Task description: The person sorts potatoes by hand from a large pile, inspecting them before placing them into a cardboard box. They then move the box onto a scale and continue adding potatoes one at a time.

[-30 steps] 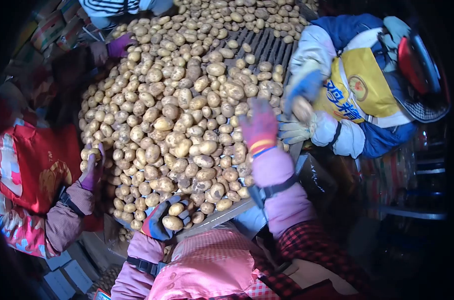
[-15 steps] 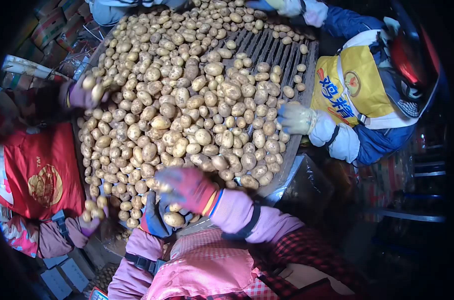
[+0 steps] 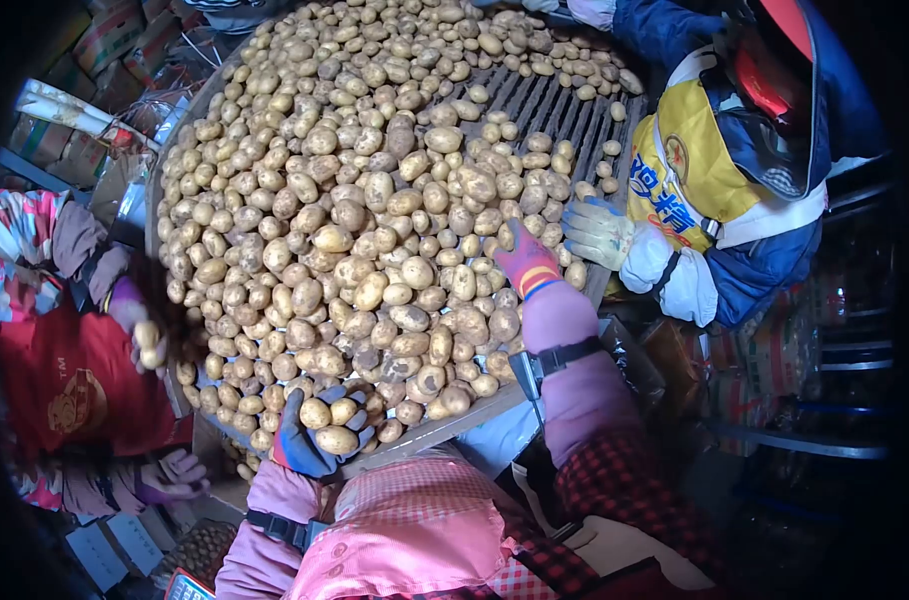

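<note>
Gloved in blue and red, my left hand (image 3: 302, 440) is cupped palm up at the near edge of the heap, with several potatoes (image 3: 336, 440) in its fingers and palm. My right hand (image 3: 529, 262), in a pink and purple glove, stretches out to the right side of the heap. Its fingertips are around a small potato there, partly hidden by the glove. A large heap of soil-marked potatoes (image 3: 370, 290) covers most of the slatted table (image 3: 509, 100).
To the right, a co-worker in a yellow apron (image 3: 699, 165) rests a pale gloved hand (image 3: 596, 232) by the slats. At left, a co-worker in a red apron (image 3: 84, 385) holds potatoes in one hand (image 3: 134, 315). Cartons (image 3: 109, 45) are stacked at the back left.
My right hand has moved from beside my left hand to the heap's right side. Several potatoes now show in my left hand. The left co-worker's upper hand has drawn back from the heap.
</note>
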`<state>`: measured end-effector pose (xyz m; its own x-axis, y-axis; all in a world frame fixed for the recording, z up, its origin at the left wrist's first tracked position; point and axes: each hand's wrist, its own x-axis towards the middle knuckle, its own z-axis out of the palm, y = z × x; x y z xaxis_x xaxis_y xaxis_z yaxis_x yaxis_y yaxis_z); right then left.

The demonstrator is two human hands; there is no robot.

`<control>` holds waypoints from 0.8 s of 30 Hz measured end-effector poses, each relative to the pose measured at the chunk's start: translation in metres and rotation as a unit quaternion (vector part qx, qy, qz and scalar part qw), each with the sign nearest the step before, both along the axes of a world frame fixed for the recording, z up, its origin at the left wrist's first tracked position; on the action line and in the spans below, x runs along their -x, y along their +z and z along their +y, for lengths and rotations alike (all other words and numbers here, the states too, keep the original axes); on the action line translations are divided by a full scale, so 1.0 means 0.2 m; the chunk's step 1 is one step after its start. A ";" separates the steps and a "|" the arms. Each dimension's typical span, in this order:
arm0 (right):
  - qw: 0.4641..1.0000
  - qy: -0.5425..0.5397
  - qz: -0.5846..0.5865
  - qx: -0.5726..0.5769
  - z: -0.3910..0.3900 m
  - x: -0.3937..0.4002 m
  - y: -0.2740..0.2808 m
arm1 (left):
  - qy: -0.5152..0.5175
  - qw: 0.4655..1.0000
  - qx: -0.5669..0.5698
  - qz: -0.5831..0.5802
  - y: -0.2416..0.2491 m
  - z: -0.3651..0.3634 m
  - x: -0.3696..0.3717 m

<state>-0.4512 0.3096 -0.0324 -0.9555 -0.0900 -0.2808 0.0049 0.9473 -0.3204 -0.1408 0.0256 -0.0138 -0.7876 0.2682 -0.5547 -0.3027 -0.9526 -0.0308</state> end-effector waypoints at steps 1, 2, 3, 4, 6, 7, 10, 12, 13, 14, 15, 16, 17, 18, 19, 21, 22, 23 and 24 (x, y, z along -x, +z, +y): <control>0.999 -0.036 -0.005 0.040 -0.02 0.03 -0.01 | 0.000 1.000 0.000 -0.002 -0.01 0.00 0.00; 0.994 -0.073 -0.011 0.079 -0.02 0.05 -0.02 | 0.004 1.000 -0.004 0.004 -0.03 -0.01 -0.02; 0.989 -0.098 0.005 0.114 -0.03 0.09 -0.04 | 0.007 1.000 -0.008 0.011 -0.01 0.00 0.00; 0.988 -0.100 0.005 0.113 -0.03 0.10 -0.05 | 0.005 1.000 -0.009 0.011 0.02 0.01 0.03; 0.937 -0.130 -0.066 0.317 -0.09 0.07 -0.10 | -0.014 0.996 0.046 -0.070 0.08 0.04 0.07; 0.960 -0.096 -0.031 0.261 -0.21 -0.04 0.08 | -0.022 0.998 0.041 -0.041 0.03 0.04 0.05; 0.912 0.093 0.034 0.399 -0.47 -0.43 0.17 | -0.040 0.996 0.073 -0.018 0.06 0.06 0.10; 0.901 0.259 0.037 0.346 -0.60 -0.67 0.25 | -0.039 0.997 0.064 -0.020 0.04 0.06 0.09; 0.898 0.326 0.088 0.283 -0.65 -0.80 0.19 | -0.072 0.974 0.213 0.019 -0.01 0.06 0.06; 0.894 0.364 0.075 0.250 -0.70 -0.88 0.23 | -0.103 0.927 0.356 0.059 -0.08 0.04 0.04; 0.869 0.392 0.099 0.285 -0.69 -0.92 0.25 | -0.083 0.971 0.218 0.048 -0.09 -0.02 0.07; 0.841 0.419 0.122 0.320 -0.69 -0.93 0.26 | -0.080 0.972 0.217 0.047 -0.10 -0.02 0.06; 0.844 0.383 0.124 0.356 -0.66 -0.89 0.26 | 0.014 0.997 0.042 -0.061 -0.11 -0.03 0.05; 0.844 0.347 0.126 0.389 -0.61 -0.81 0.27 | 0.107 0.971 -0.137 -0.163 -0.04 -0.01 0.08; 0.914 0.245 -0.018 0.321 -0.53 -0.67 0.37 | 0.060 0.997 0.051 0.004 0.12 0.09 0.14; 0.912 0.028 0.073 0.403 -0.30 -0.45 0.25 | 0.059 0.997 0.041 -0.035 0.15 0.06 0.12; 0.938 -0.036 0.110 0.325 -0.16 -0.30 0.20 | 0.055 0.995 0.033 -0.075 0.16 0.05 0.11; 0.977 -0.012 0.113 0.178 -0.01 -0.13 0.11 | 0.048 0.995 0.041 -0.080 0.17 0.04 0.11; 0.985 -0.029 0.160 0.052 0.08 -0.03 0.00 | 0.054 0.994 0.040 -0.082 0.15 0.04 0.10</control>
